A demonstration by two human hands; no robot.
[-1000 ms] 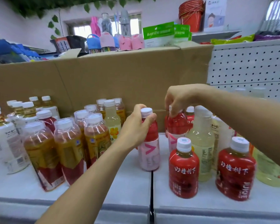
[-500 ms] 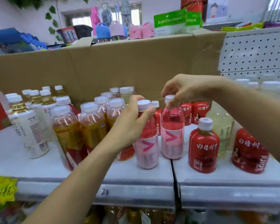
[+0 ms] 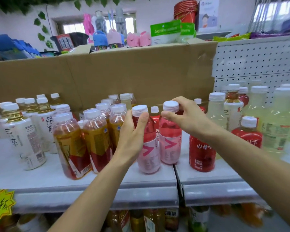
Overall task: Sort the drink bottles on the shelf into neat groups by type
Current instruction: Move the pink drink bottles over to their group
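Two pink-labelled bottles with white caps stand side by side near the front of the white shelf (image 3: 94,185). My left hand (image 3: 132,136) wraps the shoulder of the left pink bottle (image 3: 149,156). My right hand (image 3: 186,114) pinches the neck of the right pink bottle (image 3: 170,144) just under its cap. Amber tea bottles (image 3: 97,139) crowd against the left pink bottle. A red juice bottle (image 3: 202,153) stands just right of the pair.
White-labelled tea bottles (image 3: 23,139) fill the far left. Pale yellow bottles (image 3: 275,128) and another red juice bottle (image 3: 247,134) stand at the right. A cardboard wall (image 3: 124,74) backs the shelf, with pegboard (image 3: 258,64) to its right. More bottles sit on the shelf below.
Both pink bottles have come forward and together near the shelf's front edge, each still held. The view has tilted, showing more of the shelf front and the lower shelf.
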